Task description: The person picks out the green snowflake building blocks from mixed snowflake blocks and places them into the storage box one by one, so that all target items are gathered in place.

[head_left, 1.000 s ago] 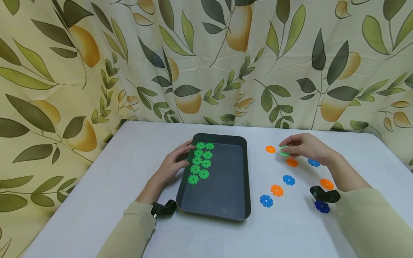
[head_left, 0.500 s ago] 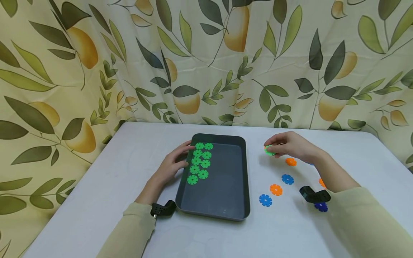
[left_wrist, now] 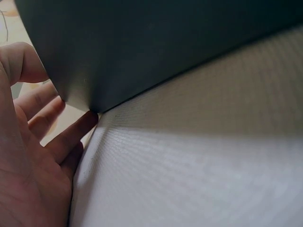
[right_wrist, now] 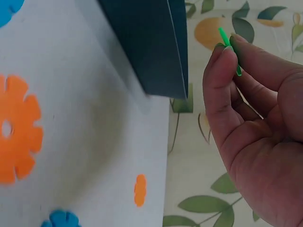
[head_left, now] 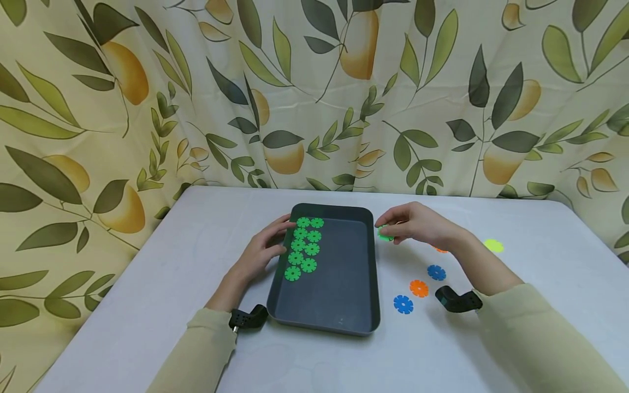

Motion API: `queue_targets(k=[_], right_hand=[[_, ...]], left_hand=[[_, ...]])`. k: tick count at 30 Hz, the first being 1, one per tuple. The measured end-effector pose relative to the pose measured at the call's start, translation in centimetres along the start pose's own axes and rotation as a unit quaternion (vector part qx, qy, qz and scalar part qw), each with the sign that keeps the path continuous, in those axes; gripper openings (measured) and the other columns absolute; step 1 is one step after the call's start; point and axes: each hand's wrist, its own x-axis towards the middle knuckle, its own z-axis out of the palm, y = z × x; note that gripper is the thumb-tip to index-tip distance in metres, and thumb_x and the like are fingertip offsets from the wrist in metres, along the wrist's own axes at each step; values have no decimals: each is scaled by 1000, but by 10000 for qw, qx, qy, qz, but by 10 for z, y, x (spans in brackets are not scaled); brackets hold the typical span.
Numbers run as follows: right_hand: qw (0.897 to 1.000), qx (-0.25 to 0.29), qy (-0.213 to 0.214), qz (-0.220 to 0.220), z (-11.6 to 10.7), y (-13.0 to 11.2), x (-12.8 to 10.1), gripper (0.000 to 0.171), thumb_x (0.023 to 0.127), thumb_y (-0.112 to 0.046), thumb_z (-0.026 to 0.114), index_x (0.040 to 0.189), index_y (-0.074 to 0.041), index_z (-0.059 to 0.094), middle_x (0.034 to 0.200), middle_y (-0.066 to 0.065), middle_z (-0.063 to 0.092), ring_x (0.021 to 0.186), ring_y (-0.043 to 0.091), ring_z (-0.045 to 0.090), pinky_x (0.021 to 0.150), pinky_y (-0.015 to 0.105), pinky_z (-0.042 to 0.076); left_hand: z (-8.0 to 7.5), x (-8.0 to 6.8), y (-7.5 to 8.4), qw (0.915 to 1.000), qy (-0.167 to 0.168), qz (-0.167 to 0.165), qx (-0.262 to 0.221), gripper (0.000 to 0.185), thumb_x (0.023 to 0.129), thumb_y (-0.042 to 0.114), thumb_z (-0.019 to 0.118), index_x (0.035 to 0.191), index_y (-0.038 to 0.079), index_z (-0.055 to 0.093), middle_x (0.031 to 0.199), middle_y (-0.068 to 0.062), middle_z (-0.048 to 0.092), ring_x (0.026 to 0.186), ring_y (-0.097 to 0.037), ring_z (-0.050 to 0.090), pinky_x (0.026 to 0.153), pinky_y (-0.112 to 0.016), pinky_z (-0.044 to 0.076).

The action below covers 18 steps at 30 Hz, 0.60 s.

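Observation:
A green notched plastic disc is pinched between the thumb and fingers of my right hand. It is just off the right rim of a dark grey tray, and in the right wrist view the same disc shows edge-on above the table. Along the tray's left side lie several green discs in two columns. My left hand rests against the tray's left edge, fingertips at the rim; in the left wrist view its fingers touch the outer wall, loosely extended.
Right of the tray lie orange discs, blue discs and a yellow-green disc on the white tabletop. The right hand and forearm cover part of that area. A leaf-and-fruit patterned curtain hangs behind the table.
My right hand has carried the green disc leftward from among the loose discs to the tray's right rim. The yellow-green disc has come into sight behind the forearm. The left hand stays put.

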Motion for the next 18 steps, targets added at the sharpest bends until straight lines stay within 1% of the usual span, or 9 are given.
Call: queue_targets(k=[6,9,14,18], right_hand=[[9995,144,-203,-212,13,-10,9,32,94,-12,70,118,9,66,93,10,70,85,29,64,78,32,56],[9991,145,-295,-281,20,-14,14,32,94,-12,70,118,10,66,94,10,71,84,29,64,78,33,56],[9978,180,-504,-396,33,-18,22,31,95,-9,68,118,11,66,98,10,70,82,26,65,78,32,57],[9963,261,-654,-488,44,-23,28,31,95,-9,68,118,10,66,99,10,70,83,24,65,78,32,57]], left_hand=[[0,0,0,10000,-17,-20,56,57,85,3,55,142,1,55,161,-5,34,138,-31,45,116,-56,23],[0,0,-1,10000,-15,-20,50,57,86,2,55,143,1,55,161,-5,34,138,-31,45,116,-56,23],[0,0,-3,10000,-23,48,-32,55,87,-1,55,142,0,55,161,-7,34,137,-35,46,115,-59,22],[-1,-1,-2,10000,-20,-3,11,56,87,0,55,143,1,55,162,-5,34,138,-32,46,116,-58,22]])
